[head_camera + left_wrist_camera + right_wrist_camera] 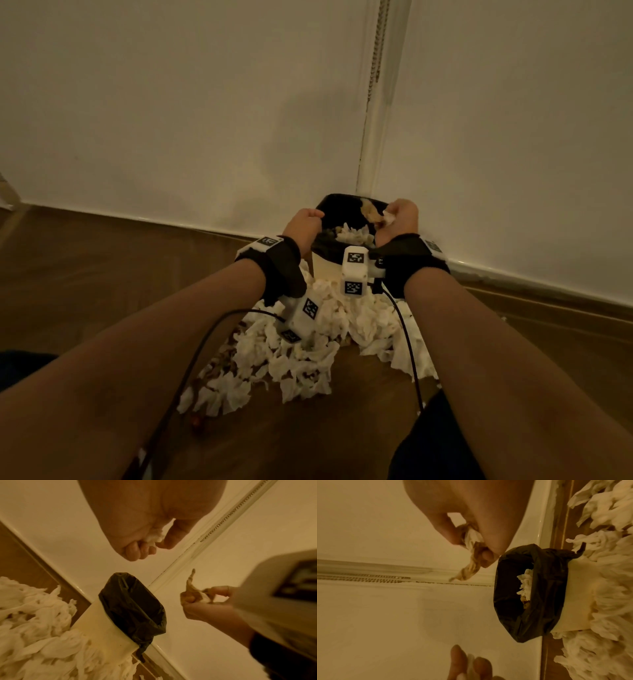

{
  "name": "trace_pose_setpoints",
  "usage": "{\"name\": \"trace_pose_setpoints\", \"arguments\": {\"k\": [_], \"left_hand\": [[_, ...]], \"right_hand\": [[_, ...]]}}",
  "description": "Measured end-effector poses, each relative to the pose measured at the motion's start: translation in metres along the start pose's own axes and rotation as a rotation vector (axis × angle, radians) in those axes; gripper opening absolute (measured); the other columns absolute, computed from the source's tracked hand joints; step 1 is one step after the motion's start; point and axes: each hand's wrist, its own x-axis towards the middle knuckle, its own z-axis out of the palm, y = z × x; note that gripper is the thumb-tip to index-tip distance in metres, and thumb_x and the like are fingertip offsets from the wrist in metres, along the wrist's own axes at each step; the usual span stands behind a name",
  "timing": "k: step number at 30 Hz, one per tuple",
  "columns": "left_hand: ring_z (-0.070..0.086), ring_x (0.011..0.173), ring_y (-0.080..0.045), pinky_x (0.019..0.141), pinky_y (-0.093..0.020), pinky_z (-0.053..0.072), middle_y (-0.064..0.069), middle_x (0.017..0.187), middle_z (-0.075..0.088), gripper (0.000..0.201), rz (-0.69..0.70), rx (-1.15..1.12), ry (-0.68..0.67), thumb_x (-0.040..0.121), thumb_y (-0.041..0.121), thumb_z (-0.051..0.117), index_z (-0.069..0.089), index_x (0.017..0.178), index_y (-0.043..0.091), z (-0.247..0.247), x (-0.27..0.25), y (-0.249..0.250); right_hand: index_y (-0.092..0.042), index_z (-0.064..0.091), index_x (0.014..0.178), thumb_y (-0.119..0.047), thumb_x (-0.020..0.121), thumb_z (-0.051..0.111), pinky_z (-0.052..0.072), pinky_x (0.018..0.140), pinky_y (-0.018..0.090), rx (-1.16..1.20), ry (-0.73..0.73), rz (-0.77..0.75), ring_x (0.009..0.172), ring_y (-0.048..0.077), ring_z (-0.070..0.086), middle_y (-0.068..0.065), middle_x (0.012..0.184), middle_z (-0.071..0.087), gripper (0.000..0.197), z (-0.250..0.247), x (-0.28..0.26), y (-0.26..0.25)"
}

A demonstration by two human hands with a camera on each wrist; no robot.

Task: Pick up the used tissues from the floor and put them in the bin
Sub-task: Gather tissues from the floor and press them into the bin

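Both hands are raised over the mouth of the bin. We note our right hand (471, 524) curled, thumb and fingers pinching a twisted, brown-stained white tissue (471, 555) whose loose tail hangs out beyond the fingertips. We note our left hand (147, 524) closed into a loose fist around a small crumpled white tissue wad (155, 538), thumb set against the curled fingers; only a tuft of the wad shows.

We record the cream cylindrical bin with a black plastic liner (346, 209) standing on the brown wooden floor (102, 274) against the white wall (171, 102), at a vertical white trim strip (368, 137). Inside the liner lie white tissues (526, 582) over brownish scraps.

We record a heap of crumpled white tissues (301, 356) on the floor, banked against the near side of the bin and spreading toward us, some pieces stained brown. Black wrist straps (284, 270) carry white marker-tagged camera blocks (354, 270), with black cables trailing back along both forearms.
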Motion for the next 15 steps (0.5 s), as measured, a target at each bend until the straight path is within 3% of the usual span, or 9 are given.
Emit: {"name": "trace_pose_setpoints", "arguments": {"k": [2,4,6,8,9,10,12,13,15], "left_hand": [[0.045,0.082,-0.015,0.06,-0.019,0.038,-0.006,0.094,0.046,0.039,0.012,0.007,-0.014,0.093,0.0,0.033,0.039,0.132,0.002,0.004,0.012,0.001],[0.051,0.092,-0.016,0.072,-0.015,0.044,-0.008,0.105,0.05,0.038,0.032,0.059,-0.01,0.097,0.0,0.03,0.031,0.135,0.003,0.007,0.02,0.0],[0.045,0.12,-0.026,0.093,-0.023,0.04,-0.017,0.132,0.043,0.042,0.062,0.141,-0.004,0.096,-0.005,0.03,0.029,0.137,0.004,0.01,0.032,-0.003],[0.042,0.124,-0.03,0.097,-0.026,0.038,-0.019,0.14,0.034,0.045,0.08,0.254,0.027,0.094,-0.008,0.031,0.037,0.136,0.008,0.014,0.042,-0.004],[0.043,0.121,-0.031,0.095,-0.023,0.038,-0.017,0.14,0.029,0.047,0.092,0.296,0.039,0.093,-0.009,0.031,0.042,0.134,0.01,0.016,0.046,-0.004],[0.043,0.112,-0.03,0.091,-0.02,0.039,-0.015,0.137,0.025,0.048,0.108,0.32,0.046,0.093,-0.01,0.03,0.046,0.132,0.012,0.019,0.05,-0.005],[0.041,0.096,-0.026,0.089,-0.021,0.042,-0.013,0.128,0.023,0.05,0.127,0.349,0.034,0.093,-0.009,0.029,0.047,0.132,0.016,0.024,0.057,-0.006],[0.043,0.095,-0.027,0.092,-0.026,0.044,-0.014,0.128,0.024,0.049,0.124,0.36,0.026,0.095,-0.006,0.03,0.045,0.134,0.018,0.026,0.06,-0.005],[0.052,0.103,-0.034,0.098,-0.038,0.046,-0.017,0.135,0.028,0.047,0.122,0.353,0.018,0.096,0.003,0.038,0.038,0.14,0.021,0.029,0.067,-0.005]], "right_hand": [[-0.015,0.033,0.059,-0.013,0.087,0.04,0.031,0.044,0.017,0.103,-0.022,0.031,0.041,0.017,0.04,0.0,0.052,0.042,0.029,0.005,0.007,0.001],[-0.017,0.033,0.059,-0.018,0.089,0.041,0.03,0.051,0.022,0.129,-0.009,0.016,0.048,0.017,0.037,-0.001,0.057,0.04,0.031,0.009,0.021,0.004],[-0.017,0.032,0.06,-0.018,0.09,0.04,0.028,0.053,0.025,0.154,-0.013,0.008,0.052,0.016,0.031,-0.001,0.06,0.039,0.032,0.008,0.038,0.008],[-0.016,0.04,0.062,-0.021,0.093,0.039,0.034,0.052,0.026,0.156,-0.04,0.048,0.054,0.017,0.038,0.0,0.053,0.05,0.032,0.005,0.05,0.016],[-0.013,0.051,0.071,-0.027,0.096,0.039,0.042,0.058,0.029,0.129,-0.047,0.066,0.063,0.021,0.049,0.005,0.061,0.059,0.031,0.004,0.053,0.02],[-0.009,0.06,0.093,-0.033,0.098,0.037,0.05,0.071,0.036,0.077,-0.051,0.076,0.082,0.028,0.058,0.012,0.085,0.066,0.033,0.003,0.055,0.026],[-0.012,0.038,0.141,-0.038,0.1,0.029,0.04,0.103,0.047,-0.069,-0.069,0.119,0.125,0.036,0.046,0.016,0.139,0.046,0.05,0.002,0.061,0.034],[-0.017,0.024,0.149,-0.038,0.101,0.026,0.033,0.11,0.047,-0.125,-0.055,0.114,0.134,0.034,0.037,0.012,0.15,0.033,0.052,0.004,0.063,0.035],[-0.017,0.013,0.151,-0.031,0.102,0.025,0.026,0.114,0.041,-0.253,0.009,0.054,0.138,0.03,0.03,0.01,0.155,0.023,0.052,0.006,0.063,0.034]]}}
